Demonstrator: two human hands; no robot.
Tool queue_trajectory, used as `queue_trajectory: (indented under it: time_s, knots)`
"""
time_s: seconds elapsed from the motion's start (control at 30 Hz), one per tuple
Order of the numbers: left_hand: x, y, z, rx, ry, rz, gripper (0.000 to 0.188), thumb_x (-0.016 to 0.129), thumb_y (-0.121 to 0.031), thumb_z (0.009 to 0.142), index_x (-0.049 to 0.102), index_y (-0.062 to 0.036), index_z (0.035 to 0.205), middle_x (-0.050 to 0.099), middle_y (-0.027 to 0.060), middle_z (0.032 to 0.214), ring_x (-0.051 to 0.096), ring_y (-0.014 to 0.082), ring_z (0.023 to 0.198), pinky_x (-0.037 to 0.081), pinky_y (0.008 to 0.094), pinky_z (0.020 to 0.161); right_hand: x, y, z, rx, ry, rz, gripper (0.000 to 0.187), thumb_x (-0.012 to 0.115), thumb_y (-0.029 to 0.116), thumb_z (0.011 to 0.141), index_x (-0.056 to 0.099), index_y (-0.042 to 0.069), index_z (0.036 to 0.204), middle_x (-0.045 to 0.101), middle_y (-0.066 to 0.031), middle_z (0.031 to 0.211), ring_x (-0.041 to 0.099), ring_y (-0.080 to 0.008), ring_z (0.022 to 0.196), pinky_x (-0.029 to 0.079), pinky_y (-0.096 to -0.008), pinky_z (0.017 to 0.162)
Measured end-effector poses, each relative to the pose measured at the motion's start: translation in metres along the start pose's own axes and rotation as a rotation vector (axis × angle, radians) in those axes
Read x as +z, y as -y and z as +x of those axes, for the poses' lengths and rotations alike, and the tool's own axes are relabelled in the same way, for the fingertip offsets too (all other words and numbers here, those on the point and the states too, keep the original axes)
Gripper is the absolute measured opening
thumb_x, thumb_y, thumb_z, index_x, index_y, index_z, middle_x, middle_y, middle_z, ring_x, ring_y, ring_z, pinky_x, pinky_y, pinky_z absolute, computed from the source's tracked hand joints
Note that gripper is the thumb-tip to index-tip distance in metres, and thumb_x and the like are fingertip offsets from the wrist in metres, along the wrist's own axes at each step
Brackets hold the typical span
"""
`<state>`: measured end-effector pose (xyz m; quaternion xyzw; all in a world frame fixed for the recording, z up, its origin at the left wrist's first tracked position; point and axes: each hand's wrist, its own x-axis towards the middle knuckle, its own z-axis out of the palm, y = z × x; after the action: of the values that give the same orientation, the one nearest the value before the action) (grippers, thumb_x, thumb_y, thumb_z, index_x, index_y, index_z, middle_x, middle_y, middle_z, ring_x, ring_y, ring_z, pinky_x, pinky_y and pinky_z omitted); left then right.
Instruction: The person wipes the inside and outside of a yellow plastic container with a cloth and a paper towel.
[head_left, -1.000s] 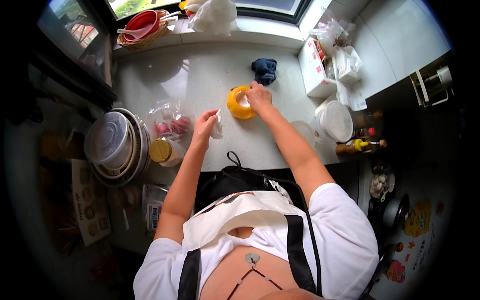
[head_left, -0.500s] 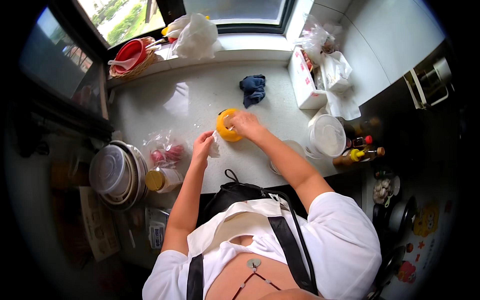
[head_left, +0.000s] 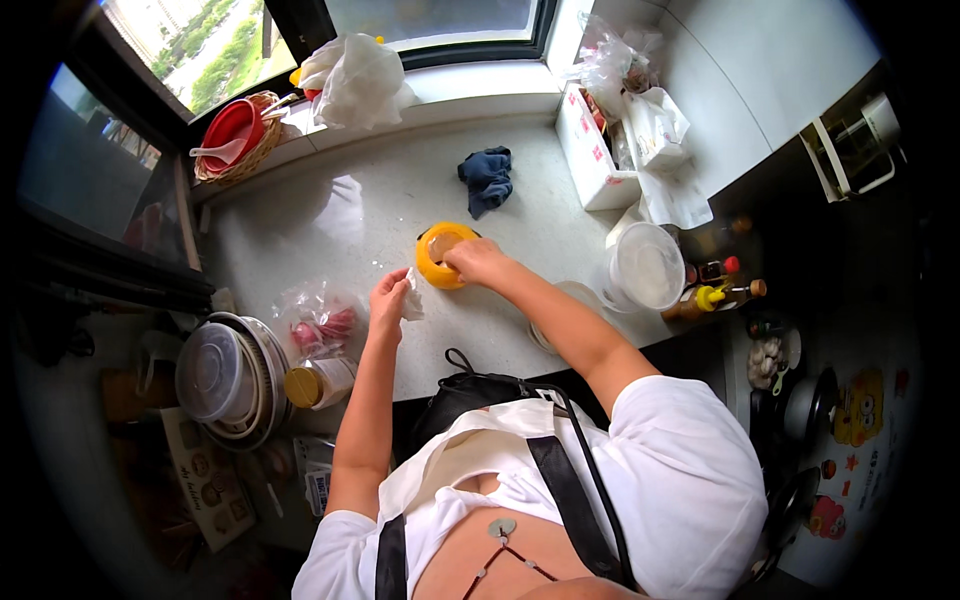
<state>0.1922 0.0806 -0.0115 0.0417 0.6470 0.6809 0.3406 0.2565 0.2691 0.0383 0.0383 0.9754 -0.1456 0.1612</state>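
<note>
My left hand (head_left: 388,298) pinches a crumpled white tissue (head_left: 412,299) low over the counter. To its right stands a round yellow container (head_left: 427,262) with a wide opening and a dark bit on its rim. My right hand (head_left: 474,261) reaches over its right side, fingers curled down into the opening. The fingertips are hidden, so what they grip cannot be made out. Beyond the container lies a crumpled dark blue cloth (head_left: 486,180), apart from both hands.
A clear round lid (head_left: 552,340) lies under my right forearm. A white tub (head_left: 645,267) and several bottles (head_left: 718,295) stand at right. Left are a bag of pink items (head_left: 322,325), a yellow-capped jar (head_left: 318,384) and stacked bowls (head_left: 225,375). A white box (head_left: 597,160) sits at back right.
The whole view has shifted slightly. My right hand has turned a little at the container's opening, showing more of its inside. The left hand still holds the tissue beside it.
</note>
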Motion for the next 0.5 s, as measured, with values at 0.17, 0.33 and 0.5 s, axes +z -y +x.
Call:
queue_trajectory:
  time_s: [0.17,0.33,0.5]
  knots:
    - [0.007,-0.021,0.011,0.001,-0.009,0.007,0.030,0.051,-0.014,0.081,0.055,-0.0020,0.108,0.058,0.0024,0.086,0.056,0.0118,0.070,0.046,0.0249,0.060,-0.026,-0.016,-0.008,-0.012,-0.277,0.102,0.026,0.066,0.011,0.069,0.063,0.011,0.094,0.062,-0.0081,0.092,0.059,-0.0250,0.089,0.047,-0.0352,0.075]
    - [0.036,-0.067,0.032,0.092,0.027,0.052,0.031,0.051,-0.014,0.081,0.054,-0.0008,0.109,0.058,0.0036,0.090,0.054,0.0115,0.075,0.044,0.0248,0.063,-0.077,-0.040,-0.002,0.108,-0.489,0.181,0.028,0.065,0.010,0.070,0.062,0.012,0.098,0.060,-0.0101,0.093,0.059,-0.0263,0.089,0.047,-0.0358,0.077]
    - [0.055,-0.098,0.040,0.165,0.081,0.071,0.032,0.052,-0.015,0.081,0.054,0.0004,0.109,0.057,0.0041,0.091,0.054,0.0116,0.076,0.044,0.0253,0.065,-0.105,-0.092,0.033,0.353,-0.638,0.088,0.028,0.064,0.011,0.073,0.060,0.011,0.101,0.059,-0.0097,0.097,0.059,-0.0259,0.091,0.047,-0.0351,0.080]
